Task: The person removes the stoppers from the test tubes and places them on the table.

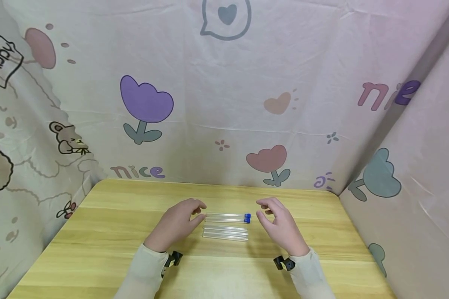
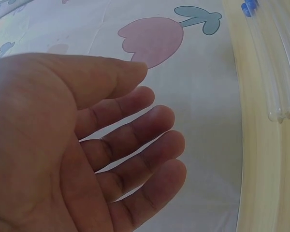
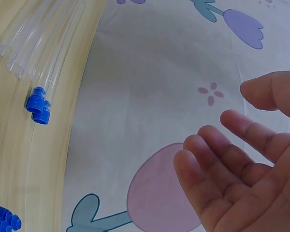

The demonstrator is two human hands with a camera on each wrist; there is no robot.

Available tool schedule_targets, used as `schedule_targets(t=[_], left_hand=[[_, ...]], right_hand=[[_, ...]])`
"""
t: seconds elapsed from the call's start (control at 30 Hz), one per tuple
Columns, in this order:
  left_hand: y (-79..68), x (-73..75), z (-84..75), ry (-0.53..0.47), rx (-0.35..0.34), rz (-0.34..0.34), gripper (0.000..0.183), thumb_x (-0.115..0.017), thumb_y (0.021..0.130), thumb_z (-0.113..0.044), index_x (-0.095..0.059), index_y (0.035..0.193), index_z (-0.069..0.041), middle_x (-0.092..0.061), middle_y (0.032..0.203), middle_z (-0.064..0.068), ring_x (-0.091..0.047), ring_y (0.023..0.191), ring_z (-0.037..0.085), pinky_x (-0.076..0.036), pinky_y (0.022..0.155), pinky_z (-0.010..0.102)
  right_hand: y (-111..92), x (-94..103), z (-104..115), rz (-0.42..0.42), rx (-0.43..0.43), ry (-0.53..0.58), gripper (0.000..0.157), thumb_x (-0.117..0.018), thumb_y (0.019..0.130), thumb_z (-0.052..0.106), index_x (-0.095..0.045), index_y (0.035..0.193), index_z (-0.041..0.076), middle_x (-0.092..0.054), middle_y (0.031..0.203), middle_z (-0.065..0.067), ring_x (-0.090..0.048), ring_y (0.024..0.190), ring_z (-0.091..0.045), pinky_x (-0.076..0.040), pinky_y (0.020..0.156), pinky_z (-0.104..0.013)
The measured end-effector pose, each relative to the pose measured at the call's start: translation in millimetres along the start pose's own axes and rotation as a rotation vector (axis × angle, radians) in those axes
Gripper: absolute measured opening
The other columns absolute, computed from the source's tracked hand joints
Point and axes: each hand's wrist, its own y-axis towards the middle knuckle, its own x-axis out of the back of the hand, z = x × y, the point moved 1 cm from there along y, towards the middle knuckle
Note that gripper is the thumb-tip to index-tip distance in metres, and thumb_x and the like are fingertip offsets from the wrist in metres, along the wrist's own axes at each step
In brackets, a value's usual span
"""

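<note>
On the wooden table (image 1: 209, 274), clear uncapped tubes (image 1: 225, 233) lie together, with two blue-capped tubes (image 1: 224, 218) just beyond at 12 o'clock, caps (image 1: 247, 218) toward 3. The left hand (image 1: 177, 222) hovers at 9 o'clock and the right hand (image 1: 282, 226) at 3, both with fingers loosely bent, thumbs apart from them. More blue caps (image 3: 6, 220) show at 8 o'clock in the right wrist view. Patterned cloth (image 1: 209, 83) hangs at 12.

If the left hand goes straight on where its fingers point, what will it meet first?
Probably the blue-capped test tubes, though the left hand may pass above them; its height is unclear.
</note>
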Motion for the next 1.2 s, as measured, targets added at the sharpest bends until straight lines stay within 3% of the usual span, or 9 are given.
schedule_targets(t=[0.43,0.67,0.97,1.2], left_hand=[[1.2,-2.7,1.6,0.001,-0.004,-0.011,0.026,-0.073,0.098,-0.028,-0.072,0.121,-0.016,-0.07,0.116,-0.001,-0.067,0.109,0.021,-0.055,0.094,0.043],[6.0,-16.0,12.2,0.03,-0.013,0.005,0.025,-0.074,0.098,-0.024,-0.072,0.12,-0.013,-0.07,0.117,0.003,-0.067,0.109,0.023,-0.055,0.094,0.044],[24.1,-39.6,30.3,0.122,-0.078,0.054,0.013,-0.075,0.096,-0.016,-0.076,0.108,-0.011,-0.071,0.096,-0.001,-0.065,0.085,0.015,-0.057,0.078,0.037],[35.9,-50.8,37.6,0.17,-0.107,0.078,0.003,-0.073,0.096,-0.014,-0.077,0.095,-0.014,-0.07,0.09,-0.006,-0.061,0.08,0.01,-0.056,0.078,0.034]], right_hand=[[-2,-0.2,1,0.008,-0.039,-0.047,0.03,-0.073,0.097,0.015,-0.068,0.127,0.016,-0.066,0.126,0.002,-0.063,0.109,-0.018,-0.055,0.093,-0.045],[-1,-1.8,-1,0.042,-0.081,-0.094,0.033,-0.073,0.098,0.02,-0.067,0.13,0.015,-0.064,0.129,0.003,-0.062,0.108,-0.018,-0.055,0.092,-0.042],[-2,-2.4,-1,0.07,-0.103,-0.064,0.032,-0.073,0.098,0.021,-0.066,0.128,0.016,-0.065,0.125,0.0,-0.062,0.11,-0.021,-0.056,0.092,-0.046],[-2,-1.8,0,0.078,-0.097,-0.067,0.028,-0.073,0.098,0.021,-0.067,0.125,0.015,-0.065,0.123,0.002,-0.063,0.109,-0.019,-0.056,0.093,-0.041]])
